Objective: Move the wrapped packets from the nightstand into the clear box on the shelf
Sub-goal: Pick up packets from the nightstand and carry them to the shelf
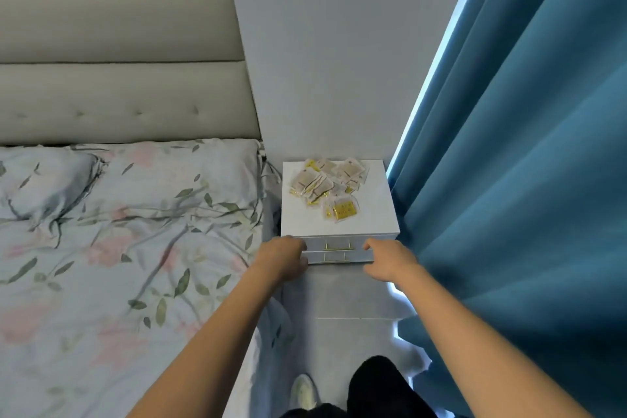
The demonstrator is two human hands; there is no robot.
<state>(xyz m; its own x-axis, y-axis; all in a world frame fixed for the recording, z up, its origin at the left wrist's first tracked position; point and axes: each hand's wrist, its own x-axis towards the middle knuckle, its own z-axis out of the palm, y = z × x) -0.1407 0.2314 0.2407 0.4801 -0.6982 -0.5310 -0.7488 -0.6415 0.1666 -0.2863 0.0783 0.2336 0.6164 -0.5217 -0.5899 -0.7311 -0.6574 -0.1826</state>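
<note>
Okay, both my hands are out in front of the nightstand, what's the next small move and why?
Probably lift the right hand up and forward to the pile of wrapped packets and pick some up. Both it and the left hand hold nothing and hang at the drawer fronts, below the nightstand top, where all the packets lie. No clear box is in view.

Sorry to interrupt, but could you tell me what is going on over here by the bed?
A person stands facing a white nightstand between the bed and a blue curtain. A heap of wrapped packets lies on its top, untouched. Both hands reach toward its front edge, the left hand and right hand either side of the gold drawer handles, holding nothing. No clear box is in view.
</note>
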